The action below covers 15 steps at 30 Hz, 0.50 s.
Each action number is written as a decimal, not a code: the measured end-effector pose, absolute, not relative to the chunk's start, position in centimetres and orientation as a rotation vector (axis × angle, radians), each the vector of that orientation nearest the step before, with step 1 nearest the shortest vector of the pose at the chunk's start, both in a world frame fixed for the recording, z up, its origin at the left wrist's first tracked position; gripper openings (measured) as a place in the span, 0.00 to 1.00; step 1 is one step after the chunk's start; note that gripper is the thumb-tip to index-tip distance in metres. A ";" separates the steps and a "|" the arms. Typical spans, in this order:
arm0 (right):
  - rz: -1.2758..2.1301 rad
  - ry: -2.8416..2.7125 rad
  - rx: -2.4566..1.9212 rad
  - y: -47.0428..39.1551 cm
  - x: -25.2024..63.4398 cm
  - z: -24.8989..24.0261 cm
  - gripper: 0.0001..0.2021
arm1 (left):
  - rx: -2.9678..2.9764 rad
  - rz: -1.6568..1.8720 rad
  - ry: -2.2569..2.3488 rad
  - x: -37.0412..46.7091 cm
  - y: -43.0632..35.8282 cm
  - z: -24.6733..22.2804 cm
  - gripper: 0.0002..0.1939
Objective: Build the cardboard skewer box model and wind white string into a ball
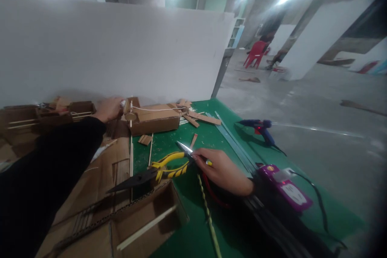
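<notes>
At the far left-centre, my left hand (109, 109) is closed around a small whitish thing beside a long cardboard box (157, 124); I cannot make out what it is. A white string (157, 109) runs along this box, which has a round cardboard disc (131, 116) at its near end. My right hand (225, 171) pinches a tool with a pointed silver blade (184, 147); its handle is mostly hidden. Just left of that hand lie long-nose pliers (160, 169) with yellow and black grips. A red curved handle (211, 193) shows partly beneath the right wrist.
An open cardboard box (151, 217) with a stick across it stands in front. A blue glue gun (260, 127) and a purple power strip (284, 187) lie on the green table (326, 213). A white partition (121, 48) rises behind.
</notes>
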State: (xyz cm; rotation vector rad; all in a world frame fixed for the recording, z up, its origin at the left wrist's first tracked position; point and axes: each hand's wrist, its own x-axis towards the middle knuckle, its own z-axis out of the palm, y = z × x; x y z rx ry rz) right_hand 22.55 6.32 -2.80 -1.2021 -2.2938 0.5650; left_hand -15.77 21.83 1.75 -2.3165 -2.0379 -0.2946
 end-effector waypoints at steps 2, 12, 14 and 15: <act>0.556 -2.298 -1.203 6.1 22.6 -2.8 0.12 | -2.249 -0.286 -2.021 -16.2 20.0 2.9 0.15; 0.514 -2.274 -1.185 5.8 22.6 -2.5 0.13 | -2.003 -0.490 -1.881 -18.7 2.3 3.5 0.24; 0.514 -2.273 -1.188 5.9 22.6 -2.6 0.13 | -2.006 -0.508 -1.887 -19.5 -0.3 1.7 0.23; 0.514 -2.274 -1.190 5.9 22.6 -2.6 0.13 | -1.982 -0.566 -1.886 -20.0 -1.2 0.7 0.22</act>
